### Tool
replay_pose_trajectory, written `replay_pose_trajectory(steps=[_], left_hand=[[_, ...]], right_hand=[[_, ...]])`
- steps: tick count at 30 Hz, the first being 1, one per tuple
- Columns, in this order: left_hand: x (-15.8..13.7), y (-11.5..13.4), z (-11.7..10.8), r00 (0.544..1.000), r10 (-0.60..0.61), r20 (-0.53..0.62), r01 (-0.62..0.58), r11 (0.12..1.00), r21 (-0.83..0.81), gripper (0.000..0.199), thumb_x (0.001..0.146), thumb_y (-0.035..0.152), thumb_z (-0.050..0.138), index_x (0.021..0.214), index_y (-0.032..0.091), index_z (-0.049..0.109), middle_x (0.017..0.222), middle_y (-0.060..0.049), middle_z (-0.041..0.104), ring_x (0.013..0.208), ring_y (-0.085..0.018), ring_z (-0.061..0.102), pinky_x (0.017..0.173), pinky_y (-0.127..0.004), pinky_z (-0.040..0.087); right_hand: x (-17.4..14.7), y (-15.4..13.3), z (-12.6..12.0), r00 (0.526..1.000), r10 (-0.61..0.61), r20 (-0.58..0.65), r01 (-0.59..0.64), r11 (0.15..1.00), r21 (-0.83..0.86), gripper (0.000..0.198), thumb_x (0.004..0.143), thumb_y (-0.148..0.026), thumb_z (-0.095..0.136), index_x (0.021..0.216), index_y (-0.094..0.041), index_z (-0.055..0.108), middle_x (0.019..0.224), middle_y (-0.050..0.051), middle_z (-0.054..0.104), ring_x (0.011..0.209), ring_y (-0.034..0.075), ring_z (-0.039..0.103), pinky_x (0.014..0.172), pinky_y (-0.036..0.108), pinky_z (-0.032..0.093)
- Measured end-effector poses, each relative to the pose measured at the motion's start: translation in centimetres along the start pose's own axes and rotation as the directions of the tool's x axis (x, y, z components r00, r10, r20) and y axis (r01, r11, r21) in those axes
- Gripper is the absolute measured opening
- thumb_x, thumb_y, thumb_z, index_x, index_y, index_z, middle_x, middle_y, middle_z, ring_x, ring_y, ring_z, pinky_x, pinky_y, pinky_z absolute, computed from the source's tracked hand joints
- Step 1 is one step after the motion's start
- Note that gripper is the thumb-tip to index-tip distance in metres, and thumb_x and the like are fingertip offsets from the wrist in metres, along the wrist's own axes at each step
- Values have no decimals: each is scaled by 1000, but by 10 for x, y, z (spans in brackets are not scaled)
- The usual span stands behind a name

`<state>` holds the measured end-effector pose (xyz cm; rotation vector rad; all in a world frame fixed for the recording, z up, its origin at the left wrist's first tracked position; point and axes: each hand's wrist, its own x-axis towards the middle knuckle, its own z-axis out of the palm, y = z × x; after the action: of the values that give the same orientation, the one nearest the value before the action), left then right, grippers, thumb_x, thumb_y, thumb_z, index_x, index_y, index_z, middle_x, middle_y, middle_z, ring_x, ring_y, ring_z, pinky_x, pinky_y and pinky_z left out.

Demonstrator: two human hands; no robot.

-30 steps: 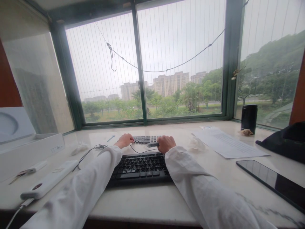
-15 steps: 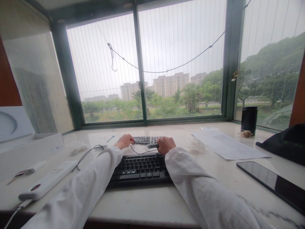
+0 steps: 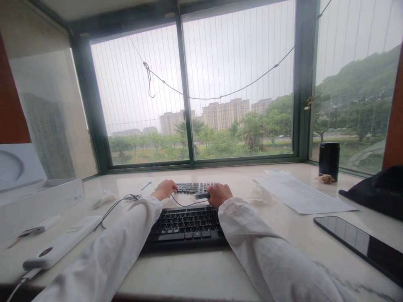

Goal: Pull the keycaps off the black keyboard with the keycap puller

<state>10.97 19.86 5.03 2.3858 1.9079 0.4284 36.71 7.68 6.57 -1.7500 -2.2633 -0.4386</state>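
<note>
- On the pale worktop point(image 3: 201, 272) beneath the big window point(image 3: 189, 92), two white-sleeved arms reach forward over a black keyboard point(image 3: 185, 224).
- The right hand point(image 3: 219, 194) is curled into a closed grip around a small dark stick-like object point(image 3: 202, 195), whose free end pokes out leftward, level with the worktop. What it is exactly is too small to tell.
- The left hand point(image 3: 164, 189) sits just across from it, fingers bent and pinched near a thin black cable point(image 3: 185, 204). Whether that grip actually has the cable cannot be told from here.
- The cable sags in a loop between the two hands, just over the keyboard's far edge, which suggests slack is being kept so nothing pulls tight.
- Beyond the hands lies a second, smaller keyboard point(image 3: 193, 187), touching or nearly touching both.
- A tangle of thin wire point(image 3: 126, 198) trails off to the left over the worktop.
- Further left: a white power bank point(image 3: 61, 247) with a cord at its near end, a slim white gadget point(image 3: 44, 224), and an open white box point(image 3: 40, 201).
- To the right, well apart from the hands: a printed sheet of paper point(image 3: 302, 195), a crumpled tissue point(image 3: 260, 193), a dark phone point(image 3: 362, 245) lying face-up, and a black cylinder point(image 3: 329, 160) by the window frame.
</note>
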Motion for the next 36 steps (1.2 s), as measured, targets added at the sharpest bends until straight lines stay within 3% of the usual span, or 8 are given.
replay_pose_trajectory(steps=[6,11,14,18,22,28,36], left_hand=[[-10,5,-12,999,38,-34,-37,999,35,17,77,28,62,88,23,74,77,0,73,46,-10,59,61,-22,44],[-33,11,-39,983,153,-105,-148,988,53,24,83,39,57,90,25,75,75,-1,73,60,-14,62,69,-25,43],[-54,16,-56,930,345,-130,-348,937,-4,26,84,42,57,86,24,76,83,-2,73,65,-14,63,69,-25,43],[-85,26,-68,835,551,-10,-541,816,-204,30,79,46,63,90,21,76,80,-5,73,66,-14,62,61,-22,42],[-107,31,-67,764,640,83,-584,740,-334,31,76,48,67,89,21,75,68,-2,70,57,-10,58,52,-19,37],[-117,23,-59,637,755,155,-658,637,-401,29,68,47,74,82,21,76,68,0,68,61,-9,59,56,-19,38],[-125,24,-50,586,794,160,-658,582,-478,36,64,46,77,92,24,75,73,1,70,64,-10,61,57,-19,40]], right_hand=[[-1,2,-3,1000,3,14,-4,1000,9,21,82,-23,50,87,-18,69,88,12,70,81,23,65,69,32,43],[-1,1,-4,1000,12,22,-12,1000,6,22,81,-24,49,88,-19,69,90,13,70,84,25,65,71,34,43],[-1,-1,-4,1000,1,11,-1,1000,-5,22,80,-23,49,87,-19,69,89,12,70,84,25,66,70,34,43],[-2,-3,-4,1000,-23,-15,23,1000,-16,21,80,-23,49,84,-19,69,86,11,70,80,24,66,67,32,41],[-4,-8,-4,998,-31,-48,30,999,-27,21,82,-25,47,81,-21,68,83,8,70,78,23,65,67,30,39],[-7,-24,-7,993,-60,-100,55,997,-54,31,90,-36,38,85,-24,67,82,7,71,75,21,64,64,29,36],[-11,-47,-9,985,-127,-113,123,991,-45,28,88,-36,42,83,-26,68,84,3,72,74,19,65,61,27,34]])
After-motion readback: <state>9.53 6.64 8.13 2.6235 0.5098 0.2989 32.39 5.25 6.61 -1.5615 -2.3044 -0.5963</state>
